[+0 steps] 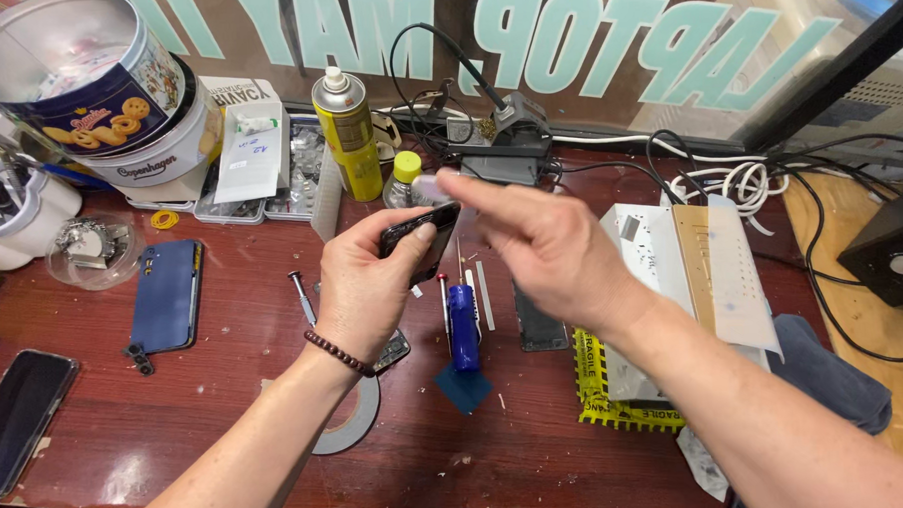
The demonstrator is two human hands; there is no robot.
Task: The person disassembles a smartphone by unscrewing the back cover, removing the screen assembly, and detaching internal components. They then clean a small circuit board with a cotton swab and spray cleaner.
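Note:
My left hand (365, 287) holds a small black phone (426, 231) above the red-brown table (227, 412), gripping it by its edges. A beaded bracelet circles that wrist. My right hand (536, 243) reaches across over the phone's far end, index finger stretched left. At its fingertip sits a small pale piece (431, 188); I cannot tell what it is. Below the hands lie a blue-handled screwdriver (462, 326) and thin metal tools.
A blue phone (166, 296) and a dark phone (17, 417) lie at left. Cookie tins (85, 76), a yellow spray can (349, 132), a small yellow-capped bottle (406, 177), a soldering stand (512, 122), cables, white boxes (672, 266) and a tape roll (352, 418) crowd the table.

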